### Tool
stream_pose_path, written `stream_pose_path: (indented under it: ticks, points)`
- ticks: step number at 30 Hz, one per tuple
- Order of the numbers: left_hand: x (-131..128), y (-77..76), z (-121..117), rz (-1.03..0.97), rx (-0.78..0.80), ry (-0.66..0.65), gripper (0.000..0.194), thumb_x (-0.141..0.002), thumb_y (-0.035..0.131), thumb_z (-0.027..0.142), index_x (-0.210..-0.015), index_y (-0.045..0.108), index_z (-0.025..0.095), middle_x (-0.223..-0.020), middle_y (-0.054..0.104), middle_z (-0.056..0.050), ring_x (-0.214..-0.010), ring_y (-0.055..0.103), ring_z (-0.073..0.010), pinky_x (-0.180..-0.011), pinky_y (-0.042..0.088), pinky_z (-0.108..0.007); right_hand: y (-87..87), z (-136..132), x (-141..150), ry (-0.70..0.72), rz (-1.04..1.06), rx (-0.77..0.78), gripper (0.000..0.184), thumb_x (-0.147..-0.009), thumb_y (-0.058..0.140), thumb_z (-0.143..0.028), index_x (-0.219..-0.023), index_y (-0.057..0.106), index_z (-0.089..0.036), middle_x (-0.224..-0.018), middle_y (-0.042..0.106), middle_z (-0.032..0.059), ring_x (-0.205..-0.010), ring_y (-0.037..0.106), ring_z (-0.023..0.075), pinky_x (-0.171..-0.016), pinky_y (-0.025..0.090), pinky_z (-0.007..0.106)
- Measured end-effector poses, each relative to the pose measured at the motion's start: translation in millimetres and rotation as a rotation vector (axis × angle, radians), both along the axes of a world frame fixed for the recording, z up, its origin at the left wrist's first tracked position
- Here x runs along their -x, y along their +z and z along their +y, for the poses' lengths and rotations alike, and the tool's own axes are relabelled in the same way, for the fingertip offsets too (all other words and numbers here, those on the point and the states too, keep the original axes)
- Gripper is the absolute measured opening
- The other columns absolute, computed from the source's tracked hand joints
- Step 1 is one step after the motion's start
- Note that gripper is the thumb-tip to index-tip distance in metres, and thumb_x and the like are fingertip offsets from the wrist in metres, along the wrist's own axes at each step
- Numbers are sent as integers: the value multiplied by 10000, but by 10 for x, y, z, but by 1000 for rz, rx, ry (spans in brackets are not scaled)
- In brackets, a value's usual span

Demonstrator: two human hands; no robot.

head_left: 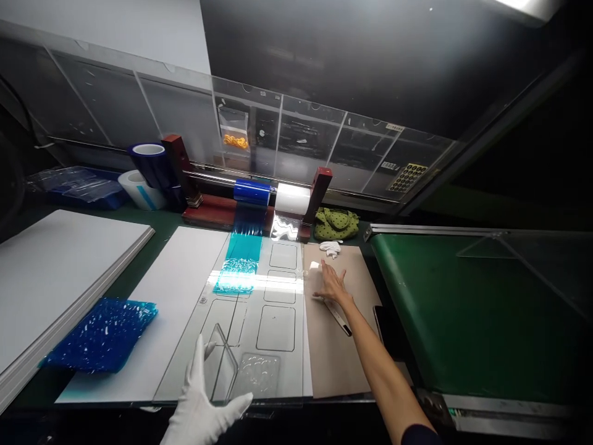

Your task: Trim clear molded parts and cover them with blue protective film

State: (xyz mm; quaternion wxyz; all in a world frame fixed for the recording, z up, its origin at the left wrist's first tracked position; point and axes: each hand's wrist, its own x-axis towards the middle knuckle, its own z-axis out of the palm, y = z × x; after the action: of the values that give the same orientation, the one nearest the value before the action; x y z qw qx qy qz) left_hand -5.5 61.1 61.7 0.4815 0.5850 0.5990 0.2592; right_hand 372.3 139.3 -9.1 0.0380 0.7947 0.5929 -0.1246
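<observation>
Two hands noted: gloved left hand point(197, 405), clear pane point(225, 364) tilted between thumb and fingers, grip cannot be told; bare right hand point(333, 287), fingers splayed over matte brown board point(327, 368), slim tool point(341, 322) beneath.

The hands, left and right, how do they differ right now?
The left hand wears a white glove; the right hand is bare. The left hand is beside a tilted clear pane; the right hand is over the brown board, near a thin tool. Both hands have the thumb spread away from the fingers.
</observation>
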Motion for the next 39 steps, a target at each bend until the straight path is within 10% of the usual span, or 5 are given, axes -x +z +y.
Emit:
stream_pose_path:
  ticks: [10,18,28,34,39]
  points:
    - [66,-181,-181,-145,216,91,1051,-684,662,533,-1455,-15,307,-1487,224,-115,-1381,173,-345,-1092,176,-576,-93,-338,-23,-166,11,60,413,-847,518,-412,-1139,543,-122,-1166,557,179,-1094,521,278,-915,345,418]
    - [306,-231,-248,-29,37,-81,1068,-654,690,427,-1460,30,191,-1421,333,-163,-1348,268,-342,-1100,199,-571,-135,-1046,589,-246,80,-13,358,-965,205,-293,-1036,513,-125,-893,622,127,-802,591,227,-699,407,324]
    - [1159,204,-424,291,-449,-544,1220,-547,734,598,-1460,23,210,-1464,255,-183,-1325,270,-407,-1063,296,-565,903,-1833,2476,-85,1238,-135,408,-923,341,-514,-1009,556,-177,-686,470,-25,-568,464,104,-536,395,222]
    - [1575,429,-575,228,-542,-730,1180,-577,714,592,-1453,14,223,-1455,255,-170,-1305,304,-399,-1058,321,-540,1464,-2159,3274,85,1163,-126,360,-930,358,-480,-833,550,-190,-721,481,-17,-669,441,104,-634,375,230]
    - [1793,480,-705,154,-505,-816,1171,-554,745,569,-1445,62,234,-1458,235,-152,-1317,288,-384,-1073,323,-513,1410,-2318,3656,43,1123,-131,725,-319,788,-677,-737,423,-211,-701,431,-48,-628,366,95,-496,338,192]
